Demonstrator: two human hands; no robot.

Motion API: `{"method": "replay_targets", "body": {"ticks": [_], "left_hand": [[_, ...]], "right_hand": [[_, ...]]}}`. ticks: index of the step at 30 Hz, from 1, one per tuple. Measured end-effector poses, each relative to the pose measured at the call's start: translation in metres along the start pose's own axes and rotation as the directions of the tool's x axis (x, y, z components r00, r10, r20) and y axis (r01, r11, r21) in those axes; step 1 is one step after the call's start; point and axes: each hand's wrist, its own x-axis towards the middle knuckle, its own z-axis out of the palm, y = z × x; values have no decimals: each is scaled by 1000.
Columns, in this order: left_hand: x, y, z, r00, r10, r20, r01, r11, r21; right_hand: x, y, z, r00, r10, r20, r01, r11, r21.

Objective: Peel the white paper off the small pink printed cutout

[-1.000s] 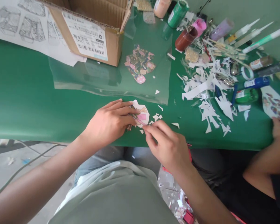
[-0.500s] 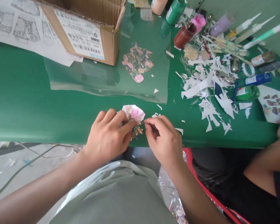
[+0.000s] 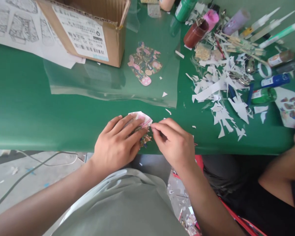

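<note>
My left hand lies with its fingers stretched over a printed paper cutout at the front of the green table. White and pink show at the cutout's top, with jagged brown and green bits at its lower right; much of it is under my fingers. My right hand is in a pinch at the cutout's right edge, thumb against forefinger. What sits in that pinch is too small to make out. Farther back, a patterned cutout with pink parts lies at the clear plastic sheet.
A cardboard box and printed sheets stand at the back left. White paper scraps, paint bottles and glue tubes spread over the right side. Another person's arm is at the right edge.
My left hand's fingers have straightened out and spread flatter over the cutout, covering more of its pink part. My right hand keeps its pinch at the edge. The view has shifted slightly.
</note>
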Motion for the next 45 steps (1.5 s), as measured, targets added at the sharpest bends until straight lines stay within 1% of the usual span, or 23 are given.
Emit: {"method": "replay_targets", "body": {"ticks": [5,10,17,21,24,29,40,45], "left_hand": [[0,0,-1,1000,-18,24,19,999,-33],[0,0,-1,999,-33,28,35,997,-62],[0,0,-1,999,-30,24,32,997,-70],[1,0,-2,999,-32,22,34,998,-60],[2,0,-1,999,-37,15,37,998,-51],[2,0,-1,1000,-30,6,30,999,-34],[2,0,-1,999,-32,2,32,999,-34],[1,0,0,999,-33,-2,33,999,-23]], "right_hand": [[8,9,-6,992,-82,96,79,996,35],[10,13,-8,983,-126,134,121,992,40],[9,13,-9,983,-139,120,136,990,35],[7,12,-10,987,-110,120,106,994,38],[5,10,-8,990,-92,108,88,995,35],[3,8,-4,991,-108,76,109,994,-1],[3,8,-4,992,-98,82,97,995,19],[1,4,-4,991,-117,64,121,991,-60]]}}
